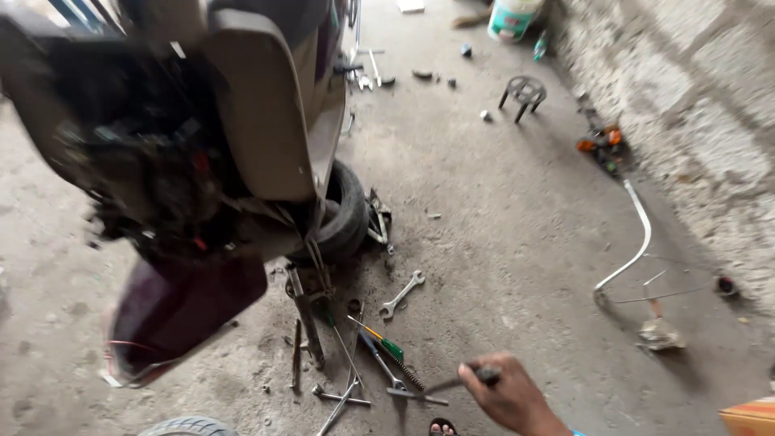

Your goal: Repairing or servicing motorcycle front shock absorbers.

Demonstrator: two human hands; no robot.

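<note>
My right hand (508,396) reaches in from the bottom edge, fingers closed round the dark handle of a slim metal tool (452,383) whose shaft points left over the floor. Its tip is close to several tools lying on the concrete: a T-handle wrench (343,397), a green-handled screwdriver (379,339) and a spanner (401,293). These lie in front of a partly stripped beige scooter (258,121), whose tyre (345,211) rests on the floor. My left hand is not in view.
A maroon body panel (178,311) hangs off the scooter's left side. A bent white metal rod (638,242), a round metal stand (525,91), a white bucket (513,18) and a rough wall (694,89) are to the right. Toes (441,427) show beside my hand.
</note>
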